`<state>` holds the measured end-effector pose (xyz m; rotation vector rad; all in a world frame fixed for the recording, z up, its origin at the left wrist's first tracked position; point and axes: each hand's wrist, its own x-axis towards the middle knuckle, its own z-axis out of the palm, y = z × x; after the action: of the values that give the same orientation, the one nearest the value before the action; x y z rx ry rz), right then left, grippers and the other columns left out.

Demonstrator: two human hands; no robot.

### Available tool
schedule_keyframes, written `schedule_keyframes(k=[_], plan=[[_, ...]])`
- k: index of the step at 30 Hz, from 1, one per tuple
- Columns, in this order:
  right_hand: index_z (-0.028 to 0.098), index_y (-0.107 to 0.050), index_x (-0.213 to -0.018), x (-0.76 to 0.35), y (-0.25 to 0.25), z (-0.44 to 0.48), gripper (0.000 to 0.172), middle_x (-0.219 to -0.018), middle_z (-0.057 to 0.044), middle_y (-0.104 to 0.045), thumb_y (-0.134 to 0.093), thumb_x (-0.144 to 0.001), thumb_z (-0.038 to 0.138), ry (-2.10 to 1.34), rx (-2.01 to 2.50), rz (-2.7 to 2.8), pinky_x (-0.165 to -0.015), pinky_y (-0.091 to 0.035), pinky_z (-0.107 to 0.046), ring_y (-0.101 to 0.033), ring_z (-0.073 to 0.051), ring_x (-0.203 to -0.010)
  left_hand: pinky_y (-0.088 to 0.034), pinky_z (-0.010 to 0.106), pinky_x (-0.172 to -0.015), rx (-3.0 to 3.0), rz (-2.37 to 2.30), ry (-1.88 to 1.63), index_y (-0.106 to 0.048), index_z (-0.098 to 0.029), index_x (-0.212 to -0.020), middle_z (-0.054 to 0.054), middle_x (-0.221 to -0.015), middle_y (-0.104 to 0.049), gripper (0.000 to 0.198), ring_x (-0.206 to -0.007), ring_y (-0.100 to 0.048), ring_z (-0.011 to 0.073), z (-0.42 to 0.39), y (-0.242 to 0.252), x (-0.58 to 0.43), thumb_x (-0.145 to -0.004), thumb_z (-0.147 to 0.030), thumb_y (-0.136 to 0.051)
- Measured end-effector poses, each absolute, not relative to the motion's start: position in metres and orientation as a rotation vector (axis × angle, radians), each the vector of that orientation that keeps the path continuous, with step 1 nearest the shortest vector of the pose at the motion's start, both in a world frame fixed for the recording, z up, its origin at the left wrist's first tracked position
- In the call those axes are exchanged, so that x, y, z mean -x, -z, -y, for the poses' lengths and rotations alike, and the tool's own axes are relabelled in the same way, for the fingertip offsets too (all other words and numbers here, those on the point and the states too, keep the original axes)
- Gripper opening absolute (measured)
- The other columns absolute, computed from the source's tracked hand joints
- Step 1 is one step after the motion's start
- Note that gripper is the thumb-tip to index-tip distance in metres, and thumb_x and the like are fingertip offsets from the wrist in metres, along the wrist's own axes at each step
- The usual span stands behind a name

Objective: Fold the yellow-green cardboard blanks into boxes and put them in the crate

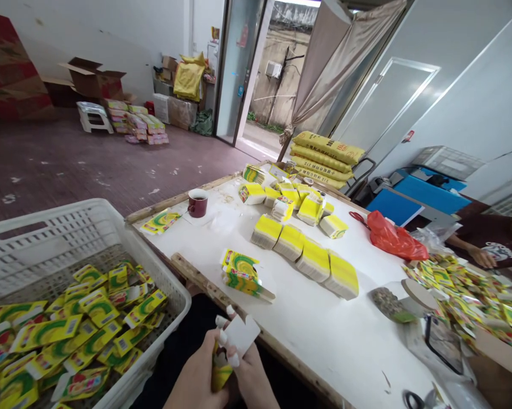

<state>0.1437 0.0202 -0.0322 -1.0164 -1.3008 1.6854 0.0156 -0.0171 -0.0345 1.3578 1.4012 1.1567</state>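
At the front edge of the table, my left hand (202,366) and my right hand (251,363) are closed on one small yellow carton (221,376). Its white inner flaps stick up between my fingers. White coverings wrap several of my fingertips. Just beyond my hands lies a stack of flat printed cartons (241,272) on the white table (196,255). To my left, a white plastic basket (147,284) holds many folded yellow cartons (98,307). Part of the held carton is hidden by my fingers.
Bundled carton blanks (311,258) stand in a row mid-table, with more bundles behind. A dark red mug (197,203) sits at the left edge. On the right are a red plastic bag (392,236), a phone (444,342), a heap of cartons (460,289) and another person (494,244).
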Motion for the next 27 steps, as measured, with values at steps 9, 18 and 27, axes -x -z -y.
schedule_keyframes(k=[9, 18, 27], plan=[[0.032, -0.059, -0.144, -0.158, 0.049, -0.030, 0.051, -0.150, -0.008, -0.058, -0.050, -0.096, 0.019, -1.110, 1.116, 1.692, -0.122, -0.034, -0.057, -0.050, -0.030, -0.143, -0.049, 0.057, -0.107, -1.568, -1.687, -1.340, -0.056, -0.023, -0.129, 0.017, -0.138, -0.062, 0.068, -0.129, -0.059, 0.0394, 0.013, 0.061, -0.003, -0.062, -0.012, -0.063], [0.033, -0.071, -0.127, -0.186, -0.002, -0.042, 0.049, -0.160, -0.011, -0.044, -0.064, -0.086, 0.006, -1.169, 0.984, 2.250, -0.112, -0.046, -0.048, -0.048, -0.032, -0.145, -0.061, 0.041, -0.087, -1.517, -1.589, -1.159, -0.073, -0.027, -0.110, 0.007, -0.106, -0.078, 0.051, -0.095, -0.074, 0.0320, 0.013, 0.029, 0.027, -0.061, -0.030, -0.087], [0.020, -0.054, -0.130, -0.177, -0.003, -0.046, 0.051, -0.152, -0.020, -0.046, -0.057, -0.081, 0.004, -1.171, 1.013, 2.179, -0.118, -0.037, -0.052, -0.040, -0.029, -0.149, -0.058, 0.040, -0.092, -1.494, -1.601, -1.215, -0.076, -0.026, -0.109, 0.009, -0.105, -0.078, 0.052, -0.097, -0.073, 0.0322, 0.005, 0.021, 0.026, -0.059, -0.036, -0.089]])
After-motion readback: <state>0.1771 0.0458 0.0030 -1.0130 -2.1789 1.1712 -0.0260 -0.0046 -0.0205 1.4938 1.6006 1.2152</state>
